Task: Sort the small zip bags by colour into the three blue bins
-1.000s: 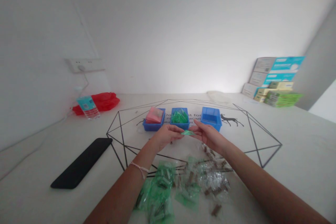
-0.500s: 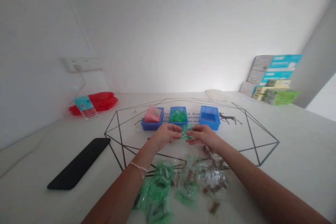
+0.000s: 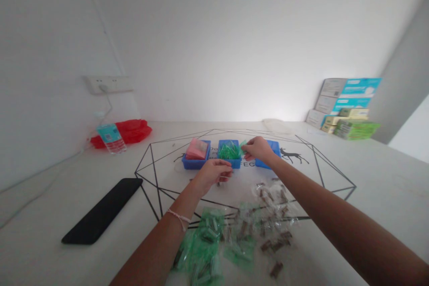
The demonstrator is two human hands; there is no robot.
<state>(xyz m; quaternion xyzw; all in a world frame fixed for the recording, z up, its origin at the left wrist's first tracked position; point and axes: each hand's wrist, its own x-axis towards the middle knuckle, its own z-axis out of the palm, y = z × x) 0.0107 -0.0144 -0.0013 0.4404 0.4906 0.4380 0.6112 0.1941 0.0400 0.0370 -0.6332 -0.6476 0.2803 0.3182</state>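
My right hand (image 3: pixel 258 149) pinches a small green plastic bag (image 3: pixel 243 145) between the middle and right blue bins. Below the middle bin, my left hand (image 3: pixel 214 174) is closed, thumb and fingers together; whatever may be in them is too small to tell. The middle blue bin (image 3: pixel 235 165) holds a heap of thin green pieces (image 3: pixel 229 149). To its left, pink bags or sheets (image 3: pixel 196 149) fill another blue bin (image 3: pixel 191 163). My right hand partly covers the right-hand blue bin (image 3: pixel 275 147).
Green bags with silvery pieces (image 3: pixel 209 232) and clear bags with brownish pieces (image 3: pixel 275 201) lie close in front. A black flat slab (image 3: pixel 103 210), a water bottle (image 3: pixel 112 138) and a red bag (image 3: pixel 136 130) are at left. Boxes (image 3: pixel 351 98) stand stacked back right.
My hands were together on the green bag. The right one has moved up and right with it toward the bins; the left has let go and stays close to where it was.
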